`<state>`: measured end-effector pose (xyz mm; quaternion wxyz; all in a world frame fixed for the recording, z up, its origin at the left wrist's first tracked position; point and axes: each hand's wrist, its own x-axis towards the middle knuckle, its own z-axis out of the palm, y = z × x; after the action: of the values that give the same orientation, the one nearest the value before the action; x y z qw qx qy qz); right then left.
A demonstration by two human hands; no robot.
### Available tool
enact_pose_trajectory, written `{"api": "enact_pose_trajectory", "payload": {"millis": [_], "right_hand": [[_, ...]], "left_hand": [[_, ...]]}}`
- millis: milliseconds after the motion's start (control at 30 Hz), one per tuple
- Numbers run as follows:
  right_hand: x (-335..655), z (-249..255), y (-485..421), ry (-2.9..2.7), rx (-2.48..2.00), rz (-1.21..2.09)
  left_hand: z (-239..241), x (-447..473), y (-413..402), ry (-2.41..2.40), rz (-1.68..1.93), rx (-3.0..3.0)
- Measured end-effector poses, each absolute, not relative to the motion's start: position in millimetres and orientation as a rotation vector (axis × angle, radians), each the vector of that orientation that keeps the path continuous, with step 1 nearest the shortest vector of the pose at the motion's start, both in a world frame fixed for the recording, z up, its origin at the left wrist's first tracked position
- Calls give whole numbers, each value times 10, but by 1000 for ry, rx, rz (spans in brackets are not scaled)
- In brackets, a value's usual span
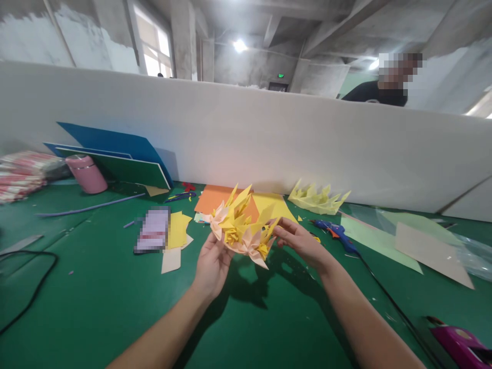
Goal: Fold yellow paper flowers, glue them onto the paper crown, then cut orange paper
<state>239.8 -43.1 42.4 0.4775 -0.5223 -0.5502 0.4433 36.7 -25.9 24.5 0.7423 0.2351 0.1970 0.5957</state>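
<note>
Green tbl (103, 297), pink flask (87, 175) on L (contents hidden), both hands (213, 262) (302, 242) gripping yellow-pink paper crown (241, 224)

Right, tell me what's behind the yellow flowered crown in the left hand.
Behind the crown, orange paper and yellow paper lie on the green table, near the white partition. The crown hides part of them, so whatever lies there cannot be seen.

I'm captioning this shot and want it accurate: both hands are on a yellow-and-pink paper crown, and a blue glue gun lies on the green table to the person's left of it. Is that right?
Not quite: the head view shows the blue glue gun to the person's right of the yellow-and-pink paper crown, not left. The rest stands.
</note>
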Motion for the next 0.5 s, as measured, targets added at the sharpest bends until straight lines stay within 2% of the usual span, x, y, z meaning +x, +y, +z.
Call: {"api": "enact_pose_trajectory", "payload": {"millis": [300, 500], "right_hand": [[2339, 641, -578, -1311, -1271, 1051], [2440, 730, -596, -1318, -1334, 802]], "left_hand": [[205, 382, -264, 480, 1282, 554], [178, 390, -283, 467, 1120, 683]]}}
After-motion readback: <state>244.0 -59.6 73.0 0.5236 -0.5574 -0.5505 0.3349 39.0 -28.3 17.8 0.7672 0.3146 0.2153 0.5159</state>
